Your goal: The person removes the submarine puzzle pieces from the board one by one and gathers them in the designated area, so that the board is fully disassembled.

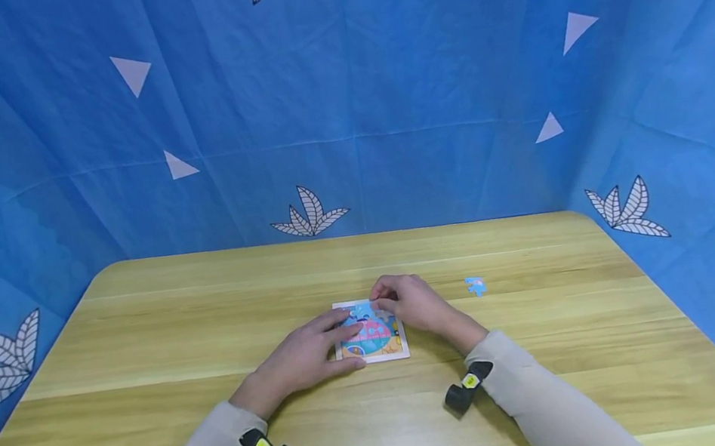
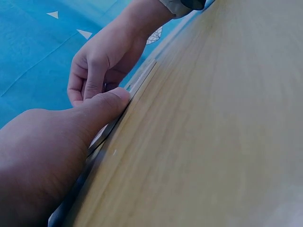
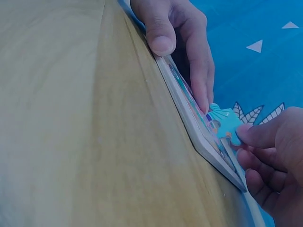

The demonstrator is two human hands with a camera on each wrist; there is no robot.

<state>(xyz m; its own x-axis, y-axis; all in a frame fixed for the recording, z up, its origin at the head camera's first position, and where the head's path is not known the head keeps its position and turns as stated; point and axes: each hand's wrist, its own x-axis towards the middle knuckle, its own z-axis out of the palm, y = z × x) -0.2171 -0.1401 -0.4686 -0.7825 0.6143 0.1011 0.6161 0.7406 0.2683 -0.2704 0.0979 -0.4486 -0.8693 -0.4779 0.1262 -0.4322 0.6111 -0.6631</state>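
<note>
A small jigsaw puzzle in a white-rimmed tray (image 1: 386,357) lies on the table, with a pink and teal picture in it. My left hand (image 1: 307,352) rests over the tray's left side, its fingers spread across the picture and its thumb at the near rim. At the upper right corner, my right hand (image 1: 420,305) pinches a light blue puzzle piece (image 3: 227,123) between thumb and fingers. In the right wrist view that piece is tilted up from the tray, close to the left fingertips. The left wrist view shows the left thumb on the tray's edge.
One loose blue puzzle piece (image 1: 476,286) lies on the wooden table (image 1: 161,342), to the right of the tray. A blue curtain (image 1: 347,102) with white leaves and triangles hangs behind the table and along both sides.
</note>
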